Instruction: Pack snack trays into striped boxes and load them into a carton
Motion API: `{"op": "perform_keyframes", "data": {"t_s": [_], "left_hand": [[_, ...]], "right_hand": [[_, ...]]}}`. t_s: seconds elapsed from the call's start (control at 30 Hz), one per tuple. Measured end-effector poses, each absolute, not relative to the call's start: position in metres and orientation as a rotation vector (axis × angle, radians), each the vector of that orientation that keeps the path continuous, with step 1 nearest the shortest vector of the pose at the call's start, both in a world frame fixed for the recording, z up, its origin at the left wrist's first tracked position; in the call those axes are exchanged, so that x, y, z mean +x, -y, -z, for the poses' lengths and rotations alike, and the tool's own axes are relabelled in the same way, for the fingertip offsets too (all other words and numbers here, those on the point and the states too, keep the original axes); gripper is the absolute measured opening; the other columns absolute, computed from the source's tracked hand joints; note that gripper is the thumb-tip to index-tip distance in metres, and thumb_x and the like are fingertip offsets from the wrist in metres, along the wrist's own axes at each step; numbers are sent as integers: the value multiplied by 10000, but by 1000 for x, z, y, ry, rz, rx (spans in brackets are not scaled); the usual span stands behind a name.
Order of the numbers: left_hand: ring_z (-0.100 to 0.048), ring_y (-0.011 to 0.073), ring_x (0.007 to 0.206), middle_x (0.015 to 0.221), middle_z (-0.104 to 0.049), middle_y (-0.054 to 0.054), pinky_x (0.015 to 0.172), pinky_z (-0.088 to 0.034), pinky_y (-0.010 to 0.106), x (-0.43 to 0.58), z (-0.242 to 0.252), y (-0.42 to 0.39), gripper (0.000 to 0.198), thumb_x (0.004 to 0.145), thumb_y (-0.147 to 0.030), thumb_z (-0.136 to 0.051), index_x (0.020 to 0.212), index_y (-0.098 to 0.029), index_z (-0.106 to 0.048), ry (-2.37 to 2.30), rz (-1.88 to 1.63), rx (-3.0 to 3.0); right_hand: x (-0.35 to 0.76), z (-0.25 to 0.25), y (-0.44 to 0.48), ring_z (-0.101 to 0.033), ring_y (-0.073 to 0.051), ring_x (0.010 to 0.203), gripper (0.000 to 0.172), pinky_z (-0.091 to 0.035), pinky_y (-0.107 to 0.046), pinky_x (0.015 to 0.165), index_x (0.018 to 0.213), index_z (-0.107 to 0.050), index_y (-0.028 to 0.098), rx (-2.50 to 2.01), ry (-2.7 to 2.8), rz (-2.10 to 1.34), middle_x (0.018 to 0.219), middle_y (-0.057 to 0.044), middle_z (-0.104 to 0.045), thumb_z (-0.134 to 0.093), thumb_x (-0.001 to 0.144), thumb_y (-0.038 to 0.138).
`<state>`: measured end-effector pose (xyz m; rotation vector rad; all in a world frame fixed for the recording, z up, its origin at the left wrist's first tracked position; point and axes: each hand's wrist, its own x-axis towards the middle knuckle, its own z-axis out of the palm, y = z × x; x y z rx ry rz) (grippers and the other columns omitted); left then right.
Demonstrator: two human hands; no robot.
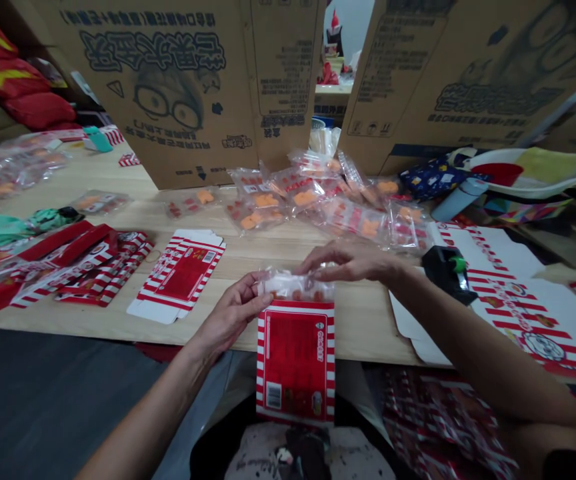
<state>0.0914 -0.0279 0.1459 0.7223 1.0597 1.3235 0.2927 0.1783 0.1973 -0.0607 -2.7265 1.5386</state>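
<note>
A red-and-white striped carton (295,363) stands upright over the table's front edge, its open top facing up. A clear plastic packet (295,285) with orange pieces sticks out of that opening. My left hand (233,310) grips the packet and the carton's top left corner, fingers closed. My right hand (353,261) pinches the packet's upper right edge from above.
Flat striped cartons (178,277) lie left on the wooden table (363,320), more (513,293) at right. Several clear packets (318,200) are heaped behind. Big cardboard boxes (183,87) stand at the back. A black tape dispenser (448,270) sits by my right forearm.
</note>
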Motion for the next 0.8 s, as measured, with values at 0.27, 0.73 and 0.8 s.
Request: {"op": "perform_keyframes", "data": {"t_s": [0.27,0.73,0.8], "left_hand": [[-683,161,911,1075,-719,63,796,-522,266,88,-149,38,492,838,-313,-772,1269,-204,-562,-1167,-1132,1055],[-693,116,797,1045,-718,18,748,-560,222,72,-177,10,245,897,-199,-702,1126,-217,-618,-1874,-1516,2130],[-693,111,753,1036,-724,21,715,-559,216,68,-165,-1,230,923,-205,-668,1144,-211,-608,-1843,-1464,2144]], "right_hand": [[292,-159,-156,-628,-206,1018,226,-472,-381,964,1091,-765,226,96,2922,-1175,1094,-85,-688,-584,963,271],[320,-167,-101,-599,-248,1217,450,-483,-469,1050,1423,-462,284,-572,1873,-828,1352,-91,-608,-531,980,250],[311,-141,-101,-594,-251,1224,491,-489,-467,1049,1466,-419,267,-580,1849,-837,1395,-106,-578,-508,985,241]]}}
